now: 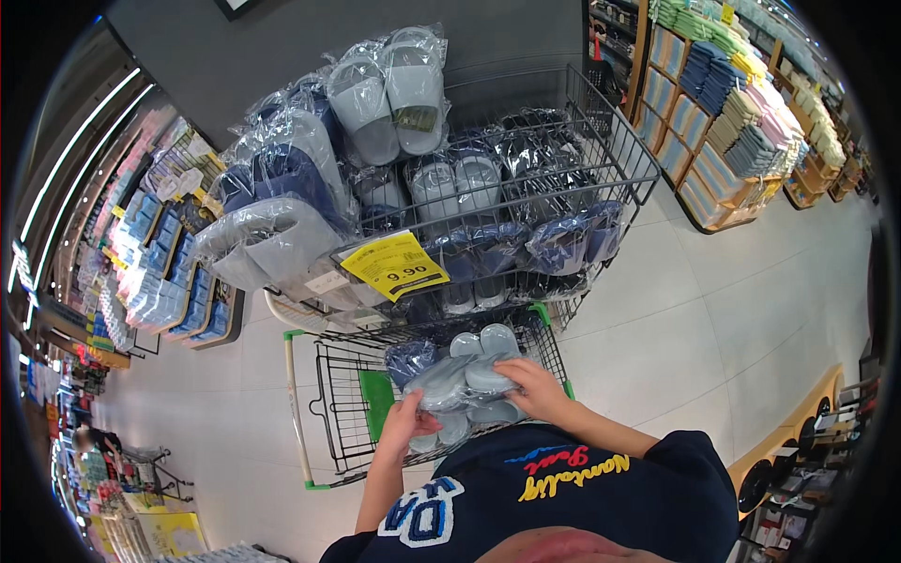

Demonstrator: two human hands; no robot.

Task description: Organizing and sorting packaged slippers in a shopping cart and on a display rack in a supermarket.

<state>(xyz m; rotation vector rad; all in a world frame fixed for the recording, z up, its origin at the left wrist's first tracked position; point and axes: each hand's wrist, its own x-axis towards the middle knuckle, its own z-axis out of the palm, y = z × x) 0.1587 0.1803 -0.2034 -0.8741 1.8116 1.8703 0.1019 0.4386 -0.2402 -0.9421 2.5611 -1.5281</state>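
Between both hands is a clear-bagged pair of pale grey slippers [440, 383], held over a wire shopping cart [338, 405]. My left hand [408, 426] grips the near left end, thumb on top and fingers curled below. Over the right end bends my right hand [535, 388], its fingers on the wrapped slippers. Beneath and around them in the cart lie more bagged grey slippers [500, 339] and a bagged navy pair [410, 360]. Beyond the cart, a black wire display bin [612, 165] is heaped with wrapped grey, navy and black slippers [415, 91].
A yellow price sign [394, 267] hangs on the bin's near side. Stacked folded towels [711, 77] fill a wooden shelf at the right. Shelves of blue packages [165, 246] stand left. Farther off at lower left is a person [105, 447] beside another cart [158, 471].
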